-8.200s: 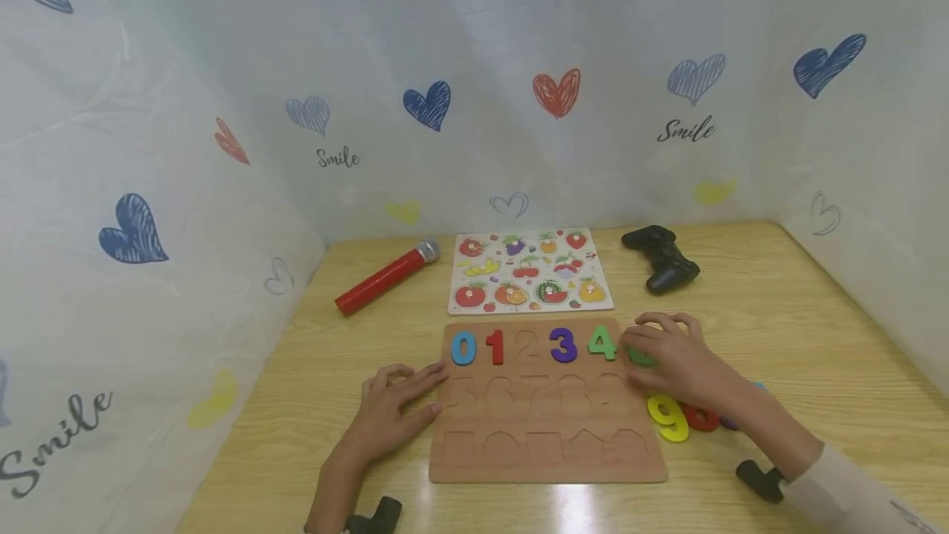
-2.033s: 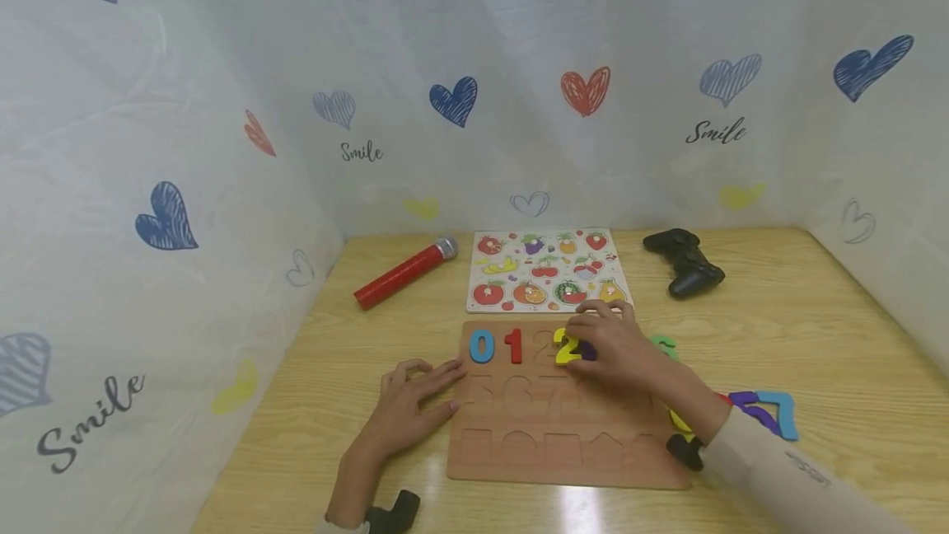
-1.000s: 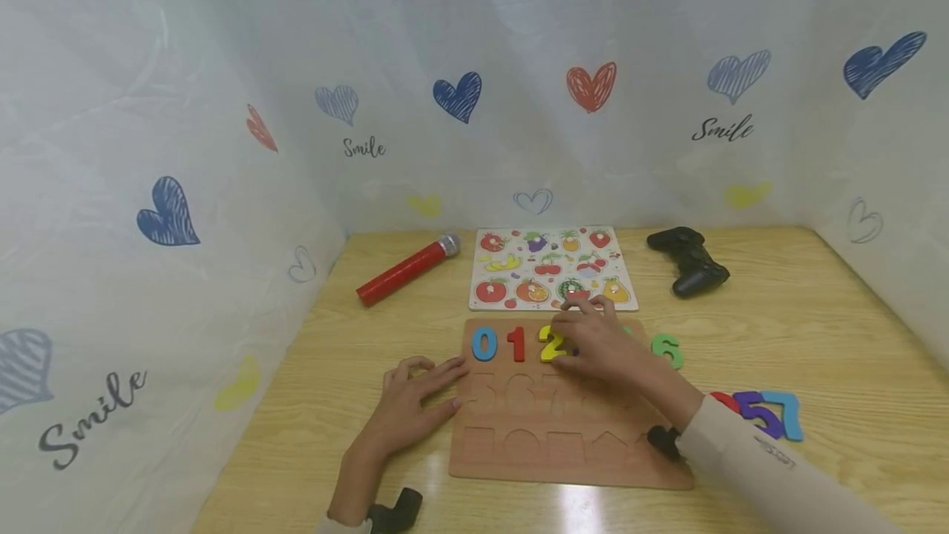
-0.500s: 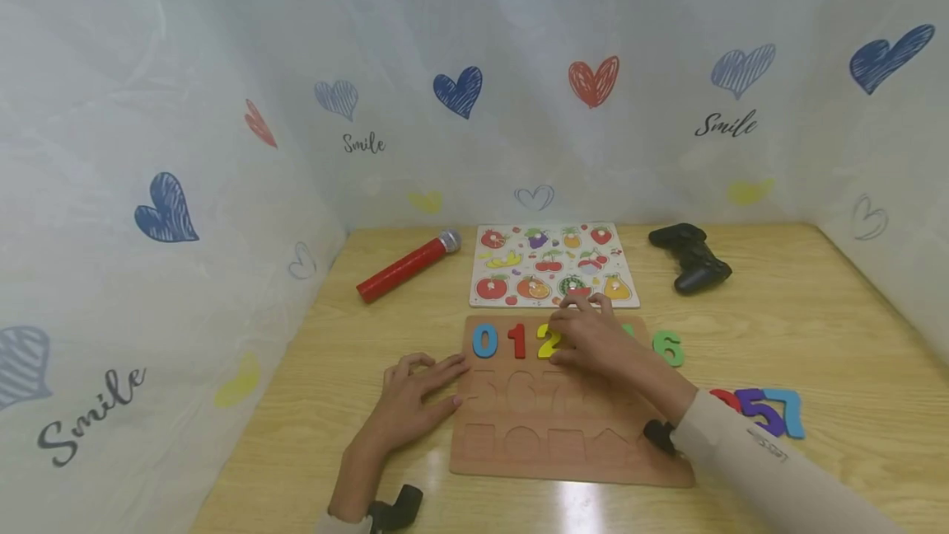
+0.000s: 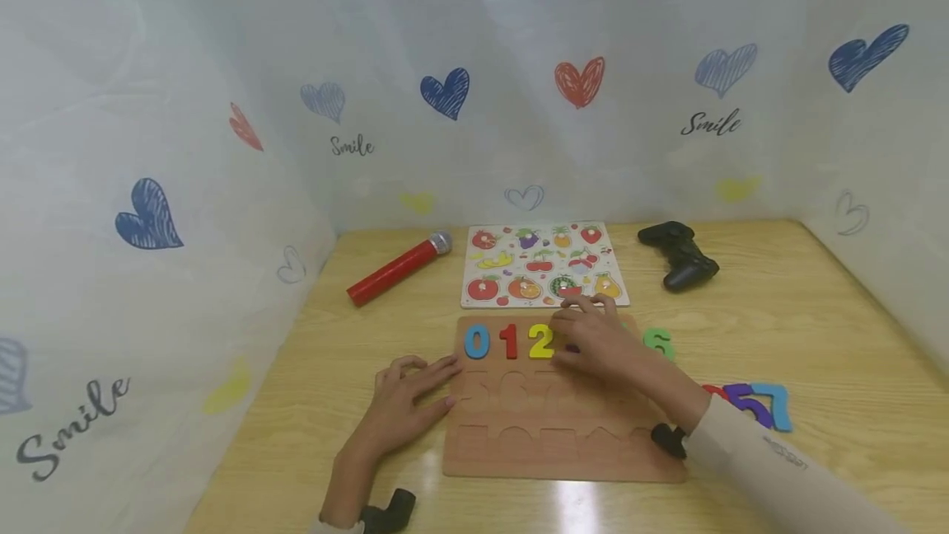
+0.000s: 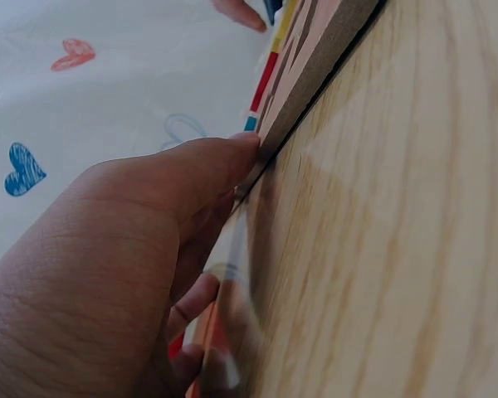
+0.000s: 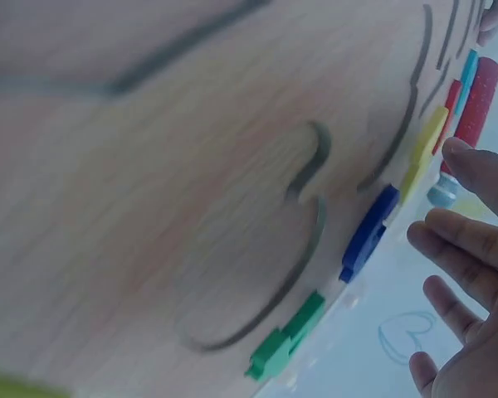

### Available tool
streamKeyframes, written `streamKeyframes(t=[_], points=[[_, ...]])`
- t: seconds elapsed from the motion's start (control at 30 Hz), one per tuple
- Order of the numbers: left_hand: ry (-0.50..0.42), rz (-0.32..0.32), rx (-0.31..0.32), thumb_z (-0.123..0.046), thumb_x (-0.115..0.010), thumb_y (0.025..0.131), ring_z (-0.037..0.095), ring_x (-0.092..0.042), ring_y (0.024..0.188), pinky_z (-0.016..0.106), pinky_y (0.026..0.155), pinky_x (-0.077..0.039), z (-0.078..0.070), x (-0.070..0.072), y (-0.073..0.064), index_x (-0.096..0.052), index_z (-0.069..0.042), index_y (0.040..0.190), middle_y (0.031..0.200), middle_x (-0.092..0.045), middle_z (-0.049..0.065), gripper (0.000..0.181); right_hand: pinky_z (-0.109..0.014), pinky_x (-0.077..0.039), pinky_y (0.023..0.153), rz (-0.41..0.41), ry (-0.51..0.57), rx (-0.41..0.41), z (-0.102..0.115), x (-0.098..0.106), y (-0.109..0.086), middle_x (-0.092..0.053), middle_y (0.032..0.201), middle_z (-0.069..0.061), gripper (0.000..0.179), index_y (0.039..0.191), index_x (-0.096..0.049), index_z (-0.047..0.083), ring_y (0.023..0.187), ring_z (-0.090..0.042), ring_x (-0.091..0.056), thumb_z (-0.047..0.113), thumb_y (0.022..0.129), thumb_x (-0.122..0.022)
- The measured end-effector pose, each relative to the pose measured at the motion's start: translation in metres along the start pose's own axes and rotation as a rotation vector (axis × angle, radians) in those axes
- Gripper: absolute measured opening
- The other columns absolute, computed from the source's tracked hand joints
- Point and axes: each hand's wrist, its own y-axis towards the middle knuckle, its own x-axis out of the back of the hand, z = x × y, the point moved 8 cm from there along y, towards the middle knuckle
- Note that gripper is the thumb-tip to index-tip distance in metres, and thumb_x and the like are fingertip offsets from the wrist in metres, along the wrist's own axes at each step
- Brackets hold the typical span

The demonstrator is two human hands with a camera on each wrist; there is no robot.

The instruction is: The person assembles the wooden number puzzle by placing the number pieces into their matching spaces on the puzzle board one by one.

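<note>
A brown wooden number puzzle board (image 5: 511, 456) lies on the table. Along its top row sit the blue 0 (image 5: 477, 342), the red 1 (image 5: 507, 342) and the yellow 2 (image 5: 540, 342). My right hand (image 5: 596, 340) hovers just right of the 2, hiding most of the purple 3 and green 4 in the head view. In the right wrist view the purple 3 (image 7: 370, 232) and green 4 (image 7: 286, 338) show in the row, and the hand's fingers are spread, thumb near the 2. My left hand (image 5: 404, 402) rests with its fingertips against the board's left edge.
Right of the board lie a green 6 (image 5: 658, 343), a purple 5 (image 5: 750, 407), a blue 7 (image 5: 778, 408) and a red piece (image 5: 714, 391) partly behind the sleeve. Further back are a red microphone (image 5: 393, 272), a fruit puzzle (image 5: 544, 274) and a black game controller (image 5: 678, 255).
My right hand has carried the yellow 2 leftward into its place between the 1 and 3, and its fingers have come off it. The left hand stays at the board's edge.
</note>
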Motion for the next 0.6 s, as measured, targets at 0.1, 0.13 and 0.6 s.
streamKeyframes(t=[0.1,0.13,0.6], points=[[0.0,0.005,0.007,-0.045,-0.064,0.096,0.019,-0.037,0.126,0.052,0.094,-0.024,0.0,-0.001,0.0,-0.057,-0.035,0.142,0.149,-0.045,-0.022,0.048,-0.062,-0.027,0.098,-0.029,-0.002,0.009,0.0,0.008,-0.009,-0.07,0.112,-0.001,0.03,0.107,-0.073,0.014,0.12,-0.03,-0.049,0.032,0.084,-0.081],[0.0,0.005,0.007,-0.045,-0.064,0.096,0.019,-0.037,0.126,0.052,0.094,-0.024,0.001,-0.001,0.0,-0.057,-0.035,0.142,0.149,-0.045,-0.022,0.048,-0.062,-0.027,0.097,-0.041,-0.003,0.011,-0.001,0.01,-0.012,-0.071,0.111,-0.001,0.028,0.105,-0.073,0.015,0.12,-0.03,-0.05,0.031,0.084,-0.081],[0.002,-0.003,-0.005,-0.046,-0.064,0.096,0.02,-0.037,0.126,0.053,0.095,-0.024,0.001,0.0,0.0,-0.058,-0.035,0.142,0.149,-0.047,-0.019,0.048,-0.063,-0.023,0.095,-0.078,-0.003,-0.001,-0.019,0.022,-0.065,-0.071,0.108,0.002,0.032,0.108,-0.074,0.013,0.12,-0.029,-0.049,0.031,0.082,-0.082]])
